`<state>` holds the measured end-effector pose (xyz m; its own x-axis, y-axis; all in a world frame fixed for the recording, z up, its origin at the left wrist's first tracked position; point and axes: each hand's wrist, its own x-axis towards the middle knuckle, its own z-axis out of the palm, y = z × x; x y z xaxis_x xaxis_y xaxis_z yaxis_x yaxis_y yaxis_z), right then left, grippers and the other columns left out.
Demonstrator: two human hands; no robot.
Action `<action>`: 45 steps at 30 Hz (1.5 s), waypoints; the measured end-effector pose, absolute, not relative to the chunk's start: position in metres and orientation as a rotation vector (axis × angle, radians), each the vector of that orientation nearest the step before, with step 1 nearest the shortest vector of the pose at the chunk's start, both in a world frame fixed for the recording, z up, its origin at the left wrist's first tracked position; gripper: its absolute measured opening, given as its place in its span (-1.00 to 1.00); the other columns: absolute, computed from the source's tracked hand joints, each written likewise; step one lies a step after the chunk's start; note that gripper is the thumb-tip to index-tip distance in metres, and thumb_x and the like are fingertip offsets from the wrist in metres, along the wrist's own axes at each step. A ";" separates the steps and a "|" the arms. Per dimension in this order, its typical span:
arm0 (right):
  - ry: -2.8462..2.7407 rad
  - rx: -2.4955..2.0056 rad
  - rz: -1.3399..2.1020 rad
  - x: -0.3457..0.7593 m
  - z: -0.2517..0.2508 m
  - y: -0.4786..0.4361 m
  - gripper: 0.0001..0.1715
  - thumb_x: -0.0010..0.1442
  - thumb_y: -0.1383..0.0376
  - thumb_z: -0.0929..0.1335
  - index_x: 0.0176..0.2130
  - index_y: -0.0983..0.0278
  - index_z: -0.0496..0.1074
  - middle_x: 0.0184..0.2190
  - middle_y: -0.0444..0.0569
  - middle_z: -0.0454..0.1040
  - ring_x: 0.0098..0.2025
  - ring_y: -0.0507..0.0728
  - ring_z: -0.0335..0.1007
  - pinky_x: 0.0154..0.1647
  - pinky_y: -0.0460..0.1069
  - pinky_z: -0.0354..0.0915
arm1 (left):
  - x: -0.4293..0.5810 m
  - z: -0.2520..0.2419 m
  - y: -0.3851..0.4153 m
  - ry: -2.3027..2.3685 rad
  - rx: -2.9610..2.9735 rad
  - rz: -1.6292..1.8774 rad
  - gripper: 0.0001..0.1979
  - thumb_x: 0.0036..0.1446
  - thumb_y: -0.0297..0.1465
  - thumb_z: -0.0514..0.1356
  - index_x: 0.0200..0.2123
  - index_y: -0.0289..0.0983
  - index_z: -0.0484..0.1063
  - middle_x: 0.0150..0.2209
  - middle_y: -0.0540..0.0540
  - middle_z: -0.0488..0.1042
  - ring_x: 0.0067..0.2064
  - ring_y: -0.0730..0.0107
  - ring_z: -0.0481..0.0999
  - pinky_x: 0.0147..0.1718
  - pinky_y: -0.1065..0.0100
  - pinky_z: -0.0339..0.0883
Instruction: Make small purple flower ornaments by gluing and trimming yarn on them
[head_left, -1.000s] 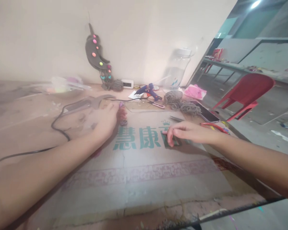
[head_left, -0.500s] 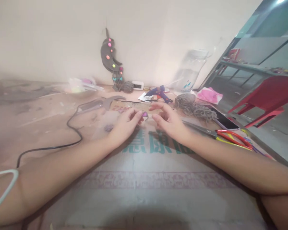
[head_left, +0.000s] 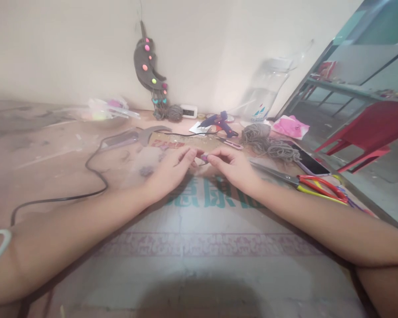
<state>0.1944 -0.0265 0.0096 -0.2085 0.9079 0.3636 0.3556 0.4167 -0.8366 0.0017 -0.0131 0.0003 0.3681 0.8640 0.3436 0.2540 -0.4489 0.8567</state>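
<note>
A small purple piece with a thin dark strand below it sits between my two hands, over the middle of the table. My left hand is closed at its left side, thumb and fingers pinched on it. From the right, my right hand pinches the same piece between thumb and forefinger. Just behind the hands lies a flat brown card with red print. A craft knife rests at the card's right end.
Scissors, grey yarn and a phone lie at the right. Farther back are a glue gun and a clear bottle. A black cord crosses the left side. A grey moon ornament hangs on the wall.
My right hand has moved left and closed its fingers on the purple piece, which my left hand was holding alone. The view has shifted slightly, and the craft knife now shows.
</note>
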 end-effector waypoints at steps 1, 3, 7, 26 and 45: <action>-1.746 -1.088 0.753 0.195 0.011 -0.026 -0.74 0.18 0.12 0.40 -0.38 0.27 0.49 -0.48 -0.13 0.46 -0.44 0.02 0.30 -0.36 -0.05 0.26 | 0.002 -0.002 -0.012 0.937 1.908 1.050 -0.65 0.32 -0.19 0.04 -0.01 -0.24 0.47 -0.19 -0.10 0.56 -0.13 0.28 0.53 -0.12 0.30 0.35; -1.732 -1.059 0.730 0.195 0.014 -0.027 -0.74 0.19 0.13 0.39 -0.40 0.27 0.48 -0.53 -0.16 0.42 -0.48 0.01 0.26 -0.38 -0.06 0.24 | 0.003 -0.005 -0.012 0.884 1.943 0.988 -0.61 0.26 -0.23 0.14 0.11 -0.22 0.40 -0.03 -0.14 0.54 -0.02 0.24 0.52 -0.03 0.26 0.35; -1.740 -1.035 0.693 0.195 0.014 -0.028 -0.68 0.22 0.09 0.37 -0.43 0.26 0.44 -0.56 -0.17 0.37 -0.50 0.01 0.22 -0.38 -0.05 0.24 | 0.003 -0.009 -0.012 0.885 2.018 0.901 -0.62 0.17 -0.24 0.23 0.04 -0.21 0.45 -0.06 -0.17 0.57 -0.09 0.21 0.57 -0.06 0.22 0.38; -1.760 -0.988 0.956 0.194 0.005 -0.026 -0.64 0.22 0.01 0.38 -0.17 0.22 0.40 -0.26 -0.07 0.52 -0.19 0.11 0.48 -0.16 0.02 0.38 | 0.003 0.007 -0.017 1.056 1.869 1.098 -0.75 0.18 -0.17 0.22 -0.32 -0.25 0.49 -0.32 -0.04 0.55 -0.28 0.32 0.49 -0.22 0.32 0.31; -1.726 -1.045 0.876 0.197 0.006 -0.021 -0.71 0.23 0.11 0.38 -0.18 0.26 0.52 -0.26 -0.05 0.58 -0.21 0.10 0.50 -0.11 0.03 0.41 | 0.002 0.003 -0.012 0.999 1.708 1.111 -0.76 0.16 -0.19 0.24 -0.28 -0.26 0.45 -0.36 -0.01 0.49 -0.37 0.42 0.43 -0.36 0.38 0.26</action>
<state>0.1970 -0.0205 0.0059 -0.2299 0.9139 0.3345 0.2698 0.3901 -0.8803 0.0017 -0.0120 0.0031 0.2878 0.9194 0.2683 0.1697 -0.3247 0.9305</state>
